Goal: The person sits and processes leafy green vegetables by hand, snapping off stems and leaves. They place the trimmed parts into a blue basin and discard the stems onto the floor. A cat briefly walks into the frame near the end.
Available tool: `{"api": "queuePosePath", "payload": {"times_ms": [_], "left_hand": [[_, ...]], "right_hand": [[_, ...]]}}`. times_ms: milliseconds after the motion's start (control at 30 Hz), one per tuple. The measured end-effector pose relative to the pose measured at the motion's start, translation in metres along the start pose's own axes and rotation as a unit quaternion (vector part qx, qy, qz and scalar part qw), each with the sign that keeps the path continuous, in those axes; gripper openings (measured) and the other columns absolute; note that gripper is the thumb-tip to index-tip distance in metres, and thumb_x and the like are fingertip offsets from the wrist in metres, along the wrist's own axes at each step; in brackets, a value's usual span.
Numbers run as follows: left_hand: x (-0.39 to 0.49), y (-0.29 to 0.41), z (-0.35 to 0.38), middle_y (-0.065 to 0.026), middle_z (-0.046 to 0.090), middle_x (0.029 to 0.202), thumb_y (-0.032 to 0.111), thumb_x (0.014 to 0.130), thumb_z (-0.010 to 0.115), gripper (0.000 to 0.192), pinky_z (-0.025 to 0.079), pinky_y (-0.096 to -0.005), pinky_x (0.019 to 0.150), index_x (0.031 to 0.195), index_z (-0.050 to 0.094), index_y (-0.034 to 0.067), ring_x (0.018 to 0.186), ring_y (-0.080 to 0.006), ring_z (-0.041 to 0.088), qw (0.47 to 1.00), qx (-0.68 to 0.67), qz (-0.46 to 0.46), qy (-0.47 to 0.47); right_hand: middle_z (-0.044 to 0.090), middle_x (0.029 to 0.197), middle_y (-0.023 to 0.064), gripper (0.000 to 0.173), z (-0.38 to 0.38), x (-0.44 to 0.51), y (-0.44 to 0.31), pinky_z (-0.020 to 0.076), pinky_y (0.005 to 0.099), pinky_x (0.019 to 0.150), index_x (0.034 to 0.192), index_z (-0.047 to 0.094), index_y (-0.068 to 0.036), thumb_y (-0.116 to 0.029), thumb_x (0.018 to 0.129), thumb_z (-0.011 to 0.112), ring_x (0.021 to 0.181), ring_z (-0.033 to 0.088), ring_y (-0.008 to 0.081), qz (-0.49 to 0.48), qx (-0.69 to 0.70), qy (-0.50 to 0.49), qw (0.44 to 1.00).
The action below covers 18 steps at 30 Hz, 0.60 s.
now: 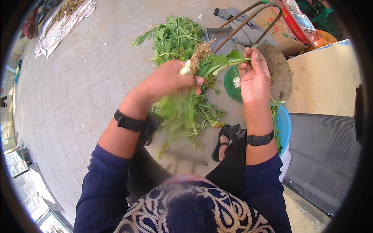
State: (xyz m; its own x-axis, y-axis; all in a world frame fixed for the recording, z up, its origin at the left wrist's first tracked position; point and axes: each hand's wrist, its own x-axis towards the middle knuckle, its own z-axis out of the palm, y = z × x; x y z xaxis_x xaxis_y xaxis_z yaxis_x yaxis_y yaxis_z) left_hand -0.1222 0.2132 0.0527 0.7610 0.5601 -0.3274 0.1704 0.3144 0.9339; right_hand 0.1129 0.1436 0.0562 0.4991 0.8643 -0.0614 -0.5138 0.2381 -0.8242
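Note:
My left hand (pixel 166 78) is closed around a leafy green plant with a whitish root base (pixel 186 68). Tangled fibrous roots (pixel 205 49) point up and away from me, while its blurred leaves (pixel 177 109) hang down below the hand. Between thumb and fingertips, my right hand (pixel 256 77) pinches the end of a green leaf stalk (pixel 233 62). The stalk's leafy part extends left towards the root bunch; whether it is still attached there, I cannot tell. Beyond my left hand, a heap of leafy greens (pixel 177 36) lies on the concrete floor.
Beside my right hand stands a green container (pixel 233 84) with a round, dirty interior (pixel 281 70). A blue basin (pixel 286 125) holds greens near my right forearm. Further off are a rusty bent metal handle (pixel 244 21), a cardboard box (pixel 269 24) and a pale board (pixel 323 78).

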Motion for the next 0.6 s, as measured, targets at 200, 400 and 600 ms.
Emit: {"api": "queuePosePath", "payload": {"times_ms": [200, 400, 600], "left_hand": [[0.001, -0.008, -0.01, 0.0011, 0.061, 0.081, 0.022, 0.089, 0.07, 0.018, 0.04, -0.0226, 0.056, 0.098, 0.062, 0.007, 0.072, -0.0078, 0.058, 0.996, -0.049, 0.044, 0.064], [0.005, -0.009, -0.008, 0.0021, 0.057, 0.082, 0.018, 0.091, 0.069, 0.016, 0.04, -0.0242, 0.058, 0.098, 0.061, 0.007, 0.069, -0.008, 0.053, 0.987, -0.11, 0.062, 0.095], [0.007, -0.005, -0.01, 0.0039, 0.06, 0.079, 0.019, 0.088, 0.072, 0.016, 0.045, -0.0245, 0.062, 0.097, 0.065, 0.008, 0.069, -0.0059, 0.054, 0.974, -0.168, 0.078, 0.133]], "right_hand": [[0.065, 0.113, 0.0115, 0.021, -0.023, 0.008, -0.013, 0.0518, 0.0267, 0.081, 0.113, 0.059, -0.001, -0.011, 0.095, 0.063, 0.101, 0.059, 0.0167, -0.015, 0.03, 0.045, 0.998], [0.062, 0.114, 0.0143, 0.028, -0.028, 0.004, -0.017, 0.0544, 0.0309, 0.093, 0.122, 0.055, 0.006, -0.006, 0.097, 0.058, 0.104, 0.06, 0.0196, -0.005, 0.03, 0.038, 0.999], [0.062, 0.108, 0.0124, 0.028, -0.038, 0.007, -0.023, 0.0571, 0.029, 0.088, 0.121, 0.056, 0.007, -0.004, 0.095, 0.06, 0.099, 0.062, 0.018, -0.016, 0.017, 0.041, 0.999]]}}
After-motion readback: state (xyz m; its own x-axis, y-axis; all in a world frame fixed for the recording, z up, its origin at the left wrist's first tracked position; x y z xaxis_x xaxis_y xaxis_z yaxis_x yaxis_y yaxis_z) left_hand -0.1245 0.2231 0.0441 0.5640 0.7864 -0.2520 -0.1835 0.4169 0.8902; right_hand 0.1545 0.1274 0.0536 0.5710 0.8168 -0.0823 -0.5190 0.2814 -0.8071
